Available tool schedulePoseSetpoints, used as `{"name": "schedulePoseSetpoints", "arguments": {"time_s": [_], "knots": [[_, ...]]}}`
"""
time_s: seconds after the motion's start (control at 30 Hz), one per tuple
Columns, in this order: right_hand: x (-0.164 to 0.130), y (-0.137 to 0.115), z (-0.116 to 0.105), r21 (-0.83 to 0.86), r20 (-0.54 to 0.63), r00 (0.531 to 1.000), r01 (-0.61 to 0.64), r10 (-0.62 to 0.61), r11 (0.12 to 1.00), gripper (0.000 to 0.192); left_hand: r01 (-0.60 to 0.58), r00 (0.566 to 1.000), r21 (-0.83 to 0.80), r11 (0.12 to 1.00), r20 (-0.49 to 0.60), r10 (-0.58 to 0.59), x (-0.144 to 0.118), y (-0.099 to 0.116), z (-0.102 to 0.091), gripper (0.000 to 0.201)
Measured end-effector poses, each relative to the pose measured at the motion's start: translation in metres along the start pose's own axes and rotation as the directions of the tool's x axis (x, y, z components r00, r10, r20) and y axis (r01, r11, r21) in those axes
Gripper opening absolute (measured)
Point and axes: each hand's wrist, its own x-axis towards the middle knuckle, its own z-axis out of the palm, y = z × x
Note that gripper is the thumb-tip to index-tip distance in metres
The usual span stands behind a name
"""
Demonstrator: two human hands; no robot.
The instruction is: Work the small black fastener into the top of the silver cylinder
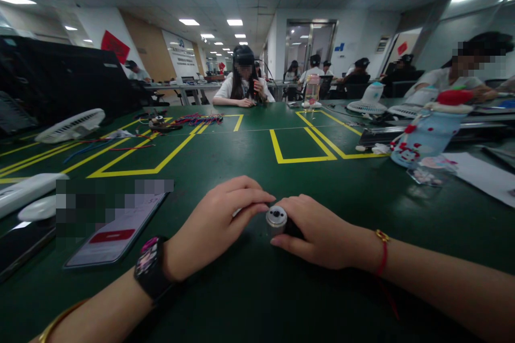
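My right hand (317,230) is wrapped round a small silver metal cylinder (276,221) that looks like a small motor, held upright just above or on the green table. Its round end faces up and shows dark holes; the lower part is hidden by fingers and shadow. My left hand (225,214) reaches in from the left with fingertips and thumb brought together at the cylinder's upper rim. Whatever sits between those fingertips is too small to make out. A dark smartwatch (153,268) is on my left wrist.
Left of my hands lie a phone (120,230) and a white fan (24,193). Bundled wires (201,119) lie farther back among yellow tape lines (306,161). At right stands a blue bottle (430,134) beside white paper (483,174). A person (243,83) sits across the table.
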Motion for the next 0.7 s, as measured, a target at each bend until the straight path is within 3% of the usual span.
{"name": "schedulePoseSetpoints", "arguments": {"time_s": [0.13, 0.7], "knots": [[-0.0002, 0.0006, 0.0015, -0.026, -0.021, 1.0, -0.005, 0.005, 1.0, 0.031, -0.048, 0.999, 0.043, 0.998, -0.01, 0.049, 0.0014, 0.0079, 0.0044, 0.025], [-0.0003, 0.0007, 0.003, -0.042, -0.032, 1.0, 0.0, -0.001, 0.999, 0.03, -0.044, 0.999, 0.048, 0.998, 0.014, 0.043, -0.0009, 0.009, 0.0073, 0.027]]}}
